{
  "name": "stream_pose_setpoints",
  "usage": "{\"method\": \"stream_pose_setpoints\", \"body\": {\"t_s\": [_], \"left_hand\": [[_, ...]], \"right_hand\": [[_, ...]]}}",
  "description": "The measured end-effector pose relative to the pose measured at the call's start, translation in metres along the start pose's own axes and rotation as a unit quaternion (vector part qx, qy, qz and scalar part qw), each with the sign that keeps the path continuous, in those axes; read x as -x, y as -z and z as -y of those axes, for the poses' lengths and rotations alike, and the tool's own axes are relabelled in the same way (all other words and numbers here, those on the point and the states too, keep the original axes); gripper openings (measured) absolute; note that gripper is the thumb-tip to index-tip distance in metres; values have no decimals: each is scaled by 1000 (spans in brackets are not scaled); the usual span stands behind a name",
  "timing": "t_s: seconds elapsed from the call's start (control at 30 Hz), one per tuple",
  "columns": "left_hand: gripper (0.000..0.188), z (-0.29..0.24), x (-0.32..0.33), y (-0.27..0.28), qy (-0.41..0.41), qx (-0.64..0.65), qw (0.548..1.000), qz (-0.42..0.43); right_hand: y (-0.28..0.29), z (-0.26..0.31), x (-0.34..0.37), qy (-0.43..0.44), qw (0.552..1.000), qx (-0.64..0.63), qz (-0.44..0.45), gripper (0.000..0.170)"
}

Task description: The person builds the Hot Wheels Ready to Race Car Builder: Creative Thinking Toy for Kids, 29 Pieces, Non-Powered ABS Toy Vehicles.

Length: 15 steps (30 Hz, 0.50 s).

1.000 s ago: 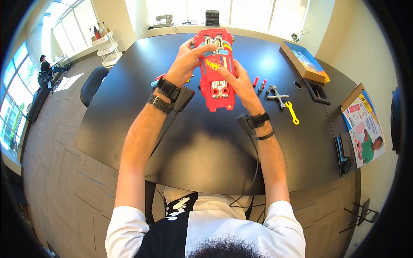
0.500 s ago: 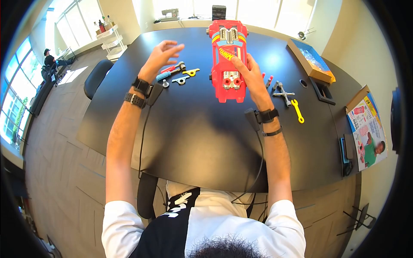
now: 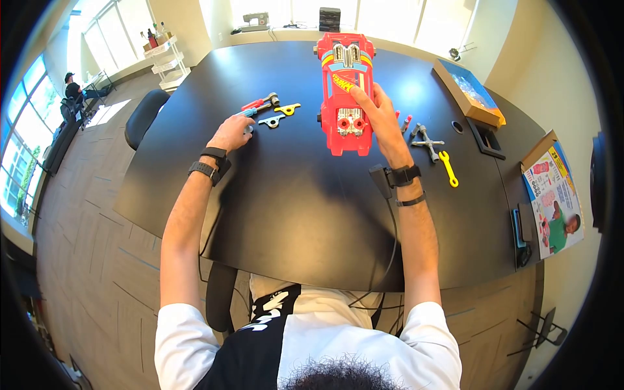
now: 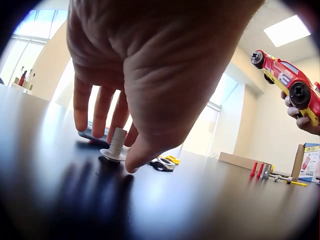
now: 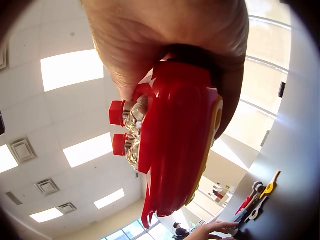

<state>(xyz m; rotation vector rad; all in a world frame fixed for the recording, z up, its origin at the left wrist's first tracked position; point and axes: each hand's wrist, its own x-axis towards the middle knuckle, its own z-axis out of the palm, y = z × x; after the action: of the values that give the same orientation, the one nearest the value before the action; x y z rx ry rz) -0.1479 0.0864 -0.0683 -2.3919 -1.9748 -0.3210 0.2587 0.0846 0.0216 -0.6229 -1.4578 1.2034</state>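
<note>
My right hand (image 3: 385, 123) holds a red toy car (image 3: 336, 104) above the table, thumb on its top and fingers under its side. Its chrome engine and red caps show in the right wrist view, and black wheels in the left wrist view. On the left, my left hand (image 3: 231, 134) is low over the table around a grey plastic screw (image 4: 118, 144). The screw stands on its wide head between the thumb and the fairly straight fingers. Just beyond lie a blue-handled tool (image 3: 249, 112), a red-handled tool (image 3: 252, 104), and grey (image 3: 272, 121) and yellow (image 3: 288, 110) pieces.
Right of the car lie red pegs (image 3: 407, 123), a grey cross wrench (image 3: 427, 143) and a yellow wrench (image 3: 448, 169). An open box (image 3: 481, 116) stands at the back right, a printed box (image 3: 552, 195) at the right edge. Cables hang from the wrist cameras.
The left hand let go of the car, moved left and came down to the grey screw on the table. The right hand keeps the car, shifted slightly right and away.
</note>
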Motion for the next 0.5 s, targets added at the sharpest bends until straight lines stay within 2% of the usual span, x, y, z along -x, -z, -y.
{"method": "stream_pose_setpoints", "body": {"t_s": [0.03, 0.1, 0.2, 0.37, 0.43, 0.47, 0.5], "left_hand": [[41, -3, 1, 0, 0, 0, 1000, 1], [43, -9, 2, 0, -7, -30, 997, -66], [43, -16, -12, -3, -34, -25, 995, -92], [41, -48, -35, -10, -44, -92, 993, -58], [40, -58, -42, -15, -6, -171, 985, -9], [35, -58, -42, -18, -20, -158, 987, -35], [35, -59, -46, -20, -22, -158, 986, -38]], "right_hand": [[0, -1, -1, 2, 1000, 0, -2, 57], [1, -3, -2, 2, 1000, -3, -1, 57], [1, -4, -2, 1, 1000, -7, 1, 56], [0, -2, 0, -9, 1000, 4, 12, 57], [-3, -2, 2, -26, 999, -27, -3, 58], [-3, -4, 1, -24, 999, -26, -4, 58], [-2, -7, -1, -27, 997, -76, -12, 58]]}}
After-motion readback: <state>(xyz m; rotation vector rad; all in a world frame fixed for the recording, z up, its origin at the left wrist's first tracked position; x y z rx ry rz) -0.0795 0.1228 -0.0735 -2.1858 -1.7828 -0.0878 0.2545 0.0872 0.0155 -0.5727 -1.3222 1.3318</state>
